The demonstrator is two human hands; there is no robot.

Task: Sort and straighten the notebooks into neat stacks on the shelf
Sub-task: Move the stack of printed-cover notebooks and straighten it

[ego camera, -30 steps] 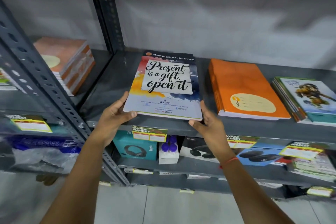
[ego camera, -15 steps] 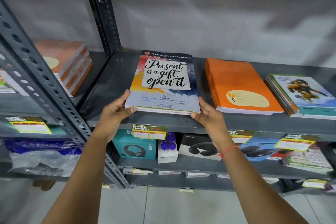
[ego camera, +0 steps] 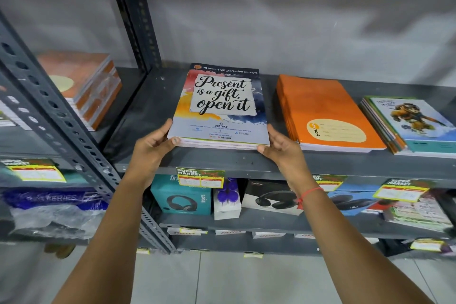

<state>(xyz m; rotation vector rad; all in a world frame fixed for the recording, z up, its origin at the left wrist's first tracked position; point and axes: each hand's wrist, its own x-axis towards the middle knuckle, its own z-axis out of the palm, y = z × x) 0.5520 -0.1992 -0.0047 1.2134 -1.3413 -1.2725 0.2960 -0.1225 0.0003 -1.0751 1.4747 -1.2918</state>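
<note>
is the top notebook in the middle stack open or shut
Shut: the notebook lies flat, front cover up, both hands gripping the stack's front corners.

grey metal shelf point(ego camera: 148, 111) carries three notebook stacks: lettered stack point(ego camera: 219, 106), orange stack point(ego camera: 325, 111), cartoon stack point(ego camera: 409, 123).

The one camera sits on my head, looking forward and slightly down at close range. The shelf point(ego camera: 246, 163) runs across mid-frame, my forearms rise from the bottom edge, and the wall fills the top. No second view exists.
</note>
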